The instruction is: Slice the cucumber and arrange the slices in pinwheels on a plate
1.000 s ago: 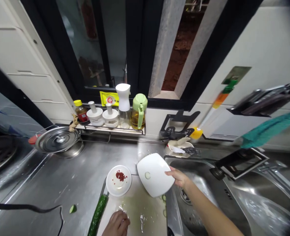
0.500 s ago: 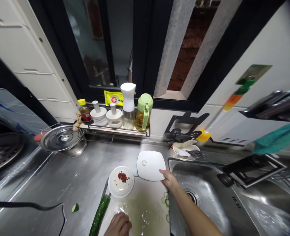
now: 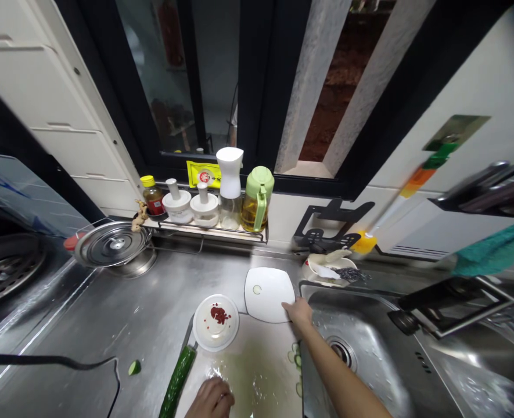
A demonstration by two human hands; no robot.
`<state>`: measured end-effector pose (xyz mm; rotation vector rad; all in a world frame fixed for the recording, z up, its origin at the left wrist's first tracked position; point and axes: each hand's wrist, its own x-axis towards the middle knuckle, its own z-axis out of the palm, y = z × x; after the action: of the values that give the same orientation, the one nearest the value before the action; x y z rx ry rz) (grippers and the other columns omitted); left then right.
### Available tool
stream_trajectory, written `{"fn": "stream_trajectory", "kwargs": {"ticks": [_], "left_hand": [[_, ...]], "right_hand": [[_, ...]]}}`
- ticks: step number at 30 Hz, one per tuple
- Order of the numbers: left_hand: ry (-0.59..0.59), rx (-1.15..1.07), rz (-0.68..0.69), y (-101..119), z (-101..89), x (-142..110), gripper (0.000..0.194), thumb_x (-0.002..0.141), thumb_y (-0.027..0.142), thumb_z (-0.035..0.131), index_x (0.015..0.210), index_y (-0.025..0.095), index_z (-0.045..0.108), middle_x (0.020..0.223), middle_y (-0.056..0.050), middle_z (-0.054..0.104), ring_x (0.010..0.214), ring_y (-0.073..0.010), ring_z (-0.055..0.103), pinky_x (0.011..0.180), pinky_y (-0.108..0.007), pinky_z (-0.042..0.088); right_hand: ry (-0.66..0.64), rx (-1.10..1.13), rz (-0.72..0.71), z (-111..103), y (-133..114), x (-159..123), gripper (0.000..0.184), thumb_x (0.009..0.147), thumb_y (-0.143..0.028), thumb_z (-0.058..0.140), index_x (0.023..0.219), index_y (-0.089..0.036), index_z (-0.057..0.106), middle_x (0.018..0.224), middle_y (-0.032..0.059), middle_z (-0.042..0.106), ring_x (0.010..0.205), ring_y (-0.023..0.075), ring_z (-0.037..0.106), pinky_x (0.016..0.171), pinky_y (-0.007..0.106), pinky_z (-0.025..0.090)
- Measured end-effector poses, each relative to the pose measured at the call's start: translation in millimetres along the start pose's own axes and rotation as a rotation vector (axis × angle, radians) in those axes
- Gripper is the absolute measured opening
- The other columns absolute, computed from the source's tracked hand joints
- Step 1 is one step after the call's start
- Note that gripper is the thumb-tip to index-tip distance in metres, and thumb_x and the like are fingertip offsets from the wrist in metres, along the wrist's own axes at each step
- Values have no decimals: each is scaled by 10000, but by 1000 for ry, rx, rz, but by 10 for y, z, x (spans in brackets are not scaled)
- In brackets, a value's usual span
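My right hand (image 3: 299, 314) grips the near right corner of a white square plate (image 3: 269, 302), its thumb on top and its other fingers partly hidden. One pale cucumber slice (image 3: 257, 289) lies on that plate. My left hand (image 3: 213, 397) is curled closed over the wet white cutting board (image 3: 257, 363); whatever may be under its fingers is hidden. Left of this hand lies a dark green cucumber (image 3: 178, 380). A round white dish (image 3: 208, 340) with chopped red pieces (image 3: 219, 314) sits at the board's far left corner. Several cucumber slices (image 3: 298, 360) line the board's right edge.
A metal sink (image 3: 370, 371) adjoins the board on the right. Behind stands a shelf with an oil jug (image 3: 257, 200) and seasoning jars (image 3: 204, 210). A lidded pot (image 3: 117, 247) is at left, and a cucumber end (image 3: 135, 367) lies on the steel counter.
The camera view has shifted slightly. My right hand has turned a little at the plate's corner, with the plate almost in the same place. My left hand stays where it was.
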<state>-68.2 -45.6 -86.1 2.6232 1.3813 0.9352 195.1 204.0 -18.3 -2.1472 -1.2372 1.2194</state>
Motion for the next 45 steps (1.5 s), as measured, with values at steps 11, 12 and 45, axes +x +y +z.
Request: {"fn": "stream_trajectory", "kwargs": {"ticks": [11,12,45], "left_hand": [[-16,52,-4,34,-42,16,206,857,126,480,990,201,618,881,-52,645,856,-166,621,797,-310,559],[-14,51,-7,30,-35,15,210,851,116,483,988,201,619,878,-51,644,858,-166,621,800,-309,558],[-75,-129,-135,207,-278,180,273,850,78,401,988,186,611,885,-75,623,894,-185,576,850,-375,531]], "right_hand": [[32,-647,-474,436,-538,-406,396,858,-215,499,1240,-119,541,1302,142,519,1210,236,432,994,299,339],[19,-668,-496,553,-581,-430,400,877,-239,485,1255,-119,534,1301,141,520,1198,238,438,974,301,359],[245,-780,-822,-312,809,-734,322,859,-127,398,960,-169,701,855,87,674,844,226,566,794,318,427]]}}
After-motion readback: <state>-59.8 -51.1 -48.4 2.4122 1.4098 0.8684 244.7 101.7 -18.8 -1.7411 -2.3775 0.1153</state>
